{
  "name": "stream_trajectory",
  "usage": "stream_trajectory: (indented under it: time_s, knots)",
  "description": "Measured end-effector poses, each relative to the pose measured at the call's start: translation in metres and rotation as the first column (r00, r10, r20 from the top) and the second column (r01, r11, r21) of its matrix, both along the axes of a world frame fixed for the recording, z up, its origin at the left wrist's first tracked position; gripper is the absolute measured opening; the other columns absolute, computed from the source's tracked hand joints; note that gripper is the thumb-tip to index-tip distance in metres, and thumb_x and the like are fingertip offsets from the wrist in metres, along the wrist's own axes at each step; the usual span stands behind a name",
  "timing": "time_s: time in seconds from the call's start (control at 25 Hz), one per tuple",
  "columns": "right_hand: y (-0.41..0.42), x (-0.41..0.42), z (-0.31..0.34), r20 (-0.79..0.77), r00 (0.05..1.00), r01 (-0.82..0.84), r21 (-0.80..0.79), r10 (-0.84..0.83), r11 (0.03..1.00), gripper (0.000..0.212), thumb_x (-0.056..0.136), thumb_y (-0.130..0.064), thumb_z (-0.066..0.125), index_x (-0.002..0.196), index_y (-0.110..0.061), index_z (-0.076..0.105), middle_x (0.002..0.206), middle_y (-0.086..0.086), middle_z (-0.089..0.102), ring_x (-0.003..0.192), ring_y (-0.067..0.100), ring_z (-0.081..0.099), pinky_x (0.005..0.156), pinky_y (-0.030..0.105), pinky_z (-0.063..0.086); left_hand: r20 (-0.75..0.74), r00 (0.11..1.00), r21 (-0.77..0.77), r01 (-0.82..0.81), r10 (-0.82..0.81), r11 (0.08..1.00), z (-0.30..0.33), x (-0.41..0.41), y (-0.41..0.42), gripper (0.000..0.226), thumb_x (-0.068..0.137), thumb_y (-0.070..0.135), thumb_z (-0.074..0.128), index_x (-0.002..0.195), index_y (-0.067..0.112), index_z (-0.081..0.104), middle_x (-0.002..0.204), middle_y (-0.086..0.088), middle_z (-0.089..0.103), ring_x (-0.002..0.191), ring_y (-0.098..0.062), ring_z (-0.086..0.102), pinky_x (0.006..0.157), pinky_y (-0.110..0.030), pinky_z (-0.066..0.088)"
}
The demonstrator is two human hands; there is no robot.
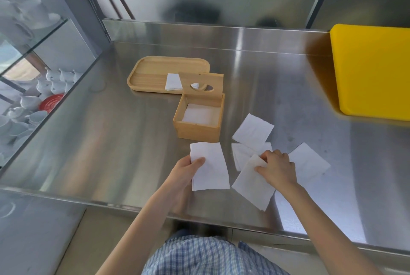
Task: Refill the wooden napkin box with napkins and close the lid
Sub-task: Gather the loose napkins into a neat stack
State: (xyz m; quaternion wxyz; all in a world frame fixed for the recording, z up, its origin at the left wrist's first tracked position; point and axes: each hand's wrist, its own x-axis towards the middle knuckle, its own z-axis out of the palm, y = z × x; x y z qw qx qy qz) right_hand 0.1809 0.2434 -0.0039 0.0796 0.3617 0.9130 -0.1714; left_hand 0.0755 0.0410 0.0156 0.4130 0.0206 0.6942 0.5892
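Left grip (188,169): closed on a napkin stack (209,167), thumb on top, held just in front of the box (198,117). Right grip (277,167): fingers pinching one napkin (253,186) lifted at its near edge. Loose napkins: one (253,129) beside the box, one (308,162) right of the right hand, more under it. Box: wooden, on the steel table (111,141), napkins inside, lid (200,85) open and tilted back. Tray (155,70): wooden, behind the box, one folded napkin (173,81) on it. Yellow board (372,70): far right.
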Motion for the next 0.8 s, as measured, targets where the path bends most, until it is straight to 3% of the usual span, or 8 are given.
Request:
stream_trajectory:
  time_s: [0.12,0.4,0.52,0.64,0.8]
  knots:
    - [-0.001,0.003,-0.002,-0.051,0.998,-0.025,0.055,0.027,0.998,0.028,0.091,-0.031,0.048,0.113,-0.015,0.058,0.114,0.008,0.061,0.105,0.024,0.054,0.090,0.037,0.041,0.000,1.000,-0.007,0.003,-0.003,1.000,0.002,0.000,0.000,0.017,0.093,0.027,0.047,0.104,0.018,0.056,0.100,0.001,0.064,0.094,-0.019,0.061,0.080,-0.030,0.050]
    - [0.001,0.008,0.014,-0.241,0.969,-0.041,0.036,0.049,0.999,0.028,0.095,-0.026,0.043,0.108,-0.012,0.063,0.107,0.010,0.067,0.095,0.028,0.061,0.081,0.035,0.045,0.006,1.000,-0.027,-0.023,0.024,0.999,0.005,-0.001,0.000,0.015,0.094,0.026,0.044,0.091,0.020,0.058,0.093,0.002,0.065,0.087,-0.016,0.062,0.072,-0.026,0.050]
    - [-0.001,0.005,0.031,-0.323,0.944,-0.076,-0.033,0.061,0.997,0.024,0.094,-0.024,0.046,0.104,-0.011,0.064,0.102,0.010,0.070,0.092,0.030,0.062,0.074,0.034,0.047,-0.030,0.999,-0.050,-0.037,0.036,0.998,0.007,-0.002,0.001,0.016,0.095,0.025,0.043,0.091,0.021,0.058,0.093,0.002,0.065,0.087,-0.016,0.061,0.074,-0.029,0.049]
    - [-0.004,0.000,0.052,-0.380,0.920,-0.154,-0.113,0.100,0.982,0.021,0.092,-0.023,0.050,0.101,-0.013,0.066,0.098,0.006,0.072,0.090,0.025,0.062,0.075,0.037,0.051,-0.047,0.998,-0.065,-0.044,0.041,0.997,0.009,-0.004,0.000,0.021,0.095,0.024,0.041,0.103,0.013,0.058,0.100,-0.003,0.065,0.090,-0.021,0.061,0.077,-0.030,0.048]
    - [-0.006,-0.009,0.085,-0.340,0.906,-0.363,-0.325,0.250,0.873,0.017,0.090,-0.026,0.053,0.081,-0.025,0.068,0.084,-0.009,0.069,0.076,0.000,0.058,0.064,0.013,0.040,-0.073,0.997,-0.071,-0.017,0.011,0.997,0.014,-0.010,-0.002,0.026,0.095,0.023,0.042,0.103,0.007,0.061,0.103,-0.011,0.066,0.086,-0.022,0.063,0.065,-0.025,0.054]
